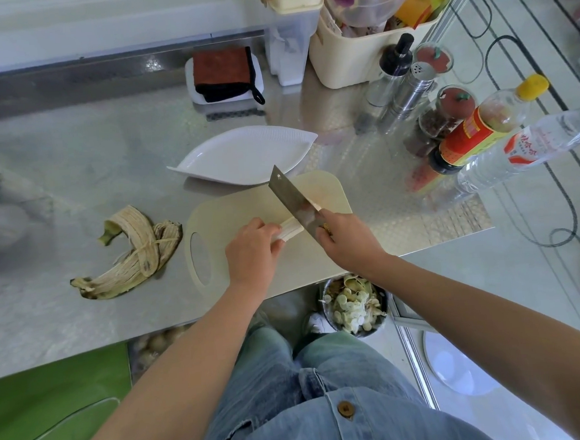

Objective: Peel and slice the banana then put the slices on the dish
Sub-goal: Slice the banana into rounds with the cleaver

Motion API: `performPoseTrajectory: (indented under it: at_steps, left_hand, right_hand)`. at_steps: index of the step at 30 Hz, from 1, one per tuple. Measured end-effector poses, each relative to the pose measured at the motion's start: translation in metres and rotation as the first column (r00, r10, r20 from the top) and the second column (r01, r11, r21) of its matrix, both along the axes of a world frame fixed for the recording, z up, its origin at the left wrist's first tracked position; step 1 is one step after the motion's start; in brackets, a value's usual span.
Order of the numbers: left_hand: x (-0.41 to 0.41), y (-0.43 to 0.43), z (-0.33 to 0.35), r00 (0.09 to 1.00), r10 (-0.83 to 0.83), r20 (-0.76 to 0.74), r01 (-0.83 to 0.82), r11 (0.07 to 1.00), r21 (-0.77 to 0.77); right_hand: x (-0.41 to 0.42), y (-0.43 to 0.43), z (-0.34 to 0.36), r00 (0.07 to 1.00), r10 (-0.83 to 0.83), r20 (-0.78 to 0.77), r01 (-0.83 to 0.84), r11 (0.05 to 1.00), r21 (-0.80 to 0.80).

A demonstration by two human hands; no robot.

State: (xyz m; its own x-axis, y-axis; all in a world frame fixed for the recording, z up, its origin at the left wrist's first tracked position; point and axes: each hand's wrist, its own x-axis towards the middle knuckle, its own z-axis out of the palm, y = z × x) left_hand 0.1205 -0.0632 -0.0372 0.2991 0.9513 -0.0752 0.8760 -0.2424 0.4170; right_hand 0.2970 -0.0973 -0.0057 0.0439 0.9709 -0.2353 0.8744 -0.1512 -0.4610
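The peeled, pale banana (291,227) lies on the cream plastic cutting board (232,206), running from about 8 o'clock to 2 o'clock across it. The left hand (251,250) covers its 8 o'clock end with fingers curled down over the fruit, gripping it so it cannot roll and keeping the fingertips short of the cut. The right hand (346,238) is closed around the handle of a broad steel cleaver (288,194). Its blade stands across the banana just beside the left fingers, with the tip pointing toward 11 o'clock, so the edge meets the fruit crosswise for a round slice. A pale piece shows on the blade's 2 o'clock side; whether it is a cut slice or uncut fruit I cannot tell. The white, ribbed, leaf-shaped ceramic dish (243,154) sits at 12 o'clock of the board, touching or overlapping its far edge. It holds no slices and is close enough for a short transfer. The brown-flecked empty peel (136,251) lies at 9 o'clock on the stainless steel counter (72,166), clear of the board. A metal bowl (353,310) of scraps sits at 5 o'clock, below the counter edge. Peeling looks done, slicing is under way, and plating has not begun.
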Motion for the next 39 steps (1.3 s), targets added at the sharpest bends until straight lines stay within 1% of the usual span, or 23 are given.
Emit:
performPoseTrajectory:
  at_steps: [8, 12, 14, 17, 19, 25, 32, 35, 39]
  left_hand:
    - [0.001, -0.001, 0.0, 1.0, 0.004, 0.003, -0.004, 1.0, -0.002]
    - [0.001, -0.001, -0.001, 1.0, 0.008, 0.011, -0.008, 1.0, -0.011]
    - [0.001, -0.001, 0.0, 1.0, 0.005, 0.006, -0.005, 1.0, -0.009]
    - [0.001, -0.001, 0.002, 1.0, 0.001, -0.003, -0.001, 1.0, -0.002]
    - [0.001, -0.001, 0.002, 1.0, -0.003, -0.014, 0.003, 1.0, 0.003]
    - [0.0, -0.001, 0.002, 1.0, 0.0, -0.022, 0.0, 1.0, 0.002]
    - [0.001, -0.001, 0.004, 1.0, -0.001, -0.03, 0.001, 1.0, -0.001]
    - [0.001, -0.001, 0.003, 1.0, 0.0, -0.029, 0.0, 1.0, -0.007]
    - [0.001, 0.0, 0.001, 1.0, 0.002, -0.023, -0.003, 1.0, -0.016]
  right_hand:
    - [-0.01, -0.003, -0.01, 0.999, -0.01, 0.044, 0.015, 0.994, -0.106]
    - [-0.009, -0.003, -0.014, 0.997, 0.011, 0.076, 0.0, 0.99, -0.14]
    - [-0.007, -0.003, -0.011, 0.998, 0.01, 0.055, -0.004, 0.994, -0.11]
    - [-0.003, -0.003, -0.004, 1.0, -0.008, -0.006, 0.007, 1.0, -0.023]
    - [-0.002, -0.003, 0.001, 1.0, -0.002, -0.008, 0.002, 1.0, 0.011]
    - [-0.002, -0.005, 0.004, 1.0, 0.016, 0.014, -0.016, 1.0, -0.012]
    - [-0.001, -0.005, 0.003, 1.0, 0.001, 0.006, -0.001, 1.0, 0.008]
    - [-0.001, -0.004, 0.003, 1.0, 0.007, 0.014, -0.007, 1.0, -0.014]
    - [-0.001, -0.007, -0.005, 0.997, 0.036, 0.064, -0.028, 0.992, -0.119]
